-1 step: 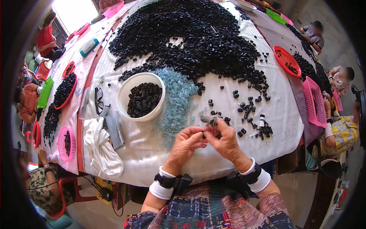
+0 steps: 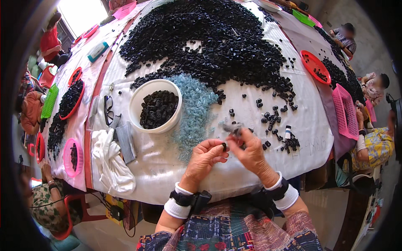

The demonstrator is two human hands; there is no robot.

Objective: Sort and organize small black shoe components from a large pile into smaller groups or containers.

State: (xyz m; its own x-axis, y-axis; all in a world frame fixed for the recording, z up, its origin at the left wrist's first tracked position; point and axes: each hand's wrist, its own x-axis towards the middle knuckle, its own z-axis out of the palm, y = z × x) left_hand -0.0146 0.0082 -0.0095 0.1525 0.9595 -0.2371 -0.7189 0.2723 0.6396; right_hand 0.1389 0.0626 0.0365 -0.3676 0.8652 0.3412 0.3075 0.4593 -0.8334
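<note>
The left hand (image 2: 207,157) and the right hand (image 2: 250,151) meet just above the near edge of the white cloth-covered table (image 2: 234,175), fingers curled inward toward each other. The left hand pinches a small black plastic ring-shaped part (image 2: 224,146) between thumb and forefinger; the right hand closes its fingertips on something dark at the same spot, though what exactly it grips is too small to tell. Both hands are closed in a fine pinch, not open.

This looks like the joining step: one small piece being fitted to another, held between the two hands.

Just beyond the right hand lies a scatter of loose black plastic pieces (image 2: 276,119), and a little to its right a small white-and-black cylinder (image 2: 287,132) stands among more of them. Beyond the left hand spreads a patch of pale blue translucent beads (image 2: 193,109), and further left of that sits a round white plastic bowl (image 2: 155,106) half full of black parts. A large heap of black plastic parts (image 2: 209,37) covers the far side of the table, well apart from both hands.

The next move, as I judge it, calls for steady alignment of the two pieces and a firm press, since they are tiny and easily slip from the fingertips.
</note>
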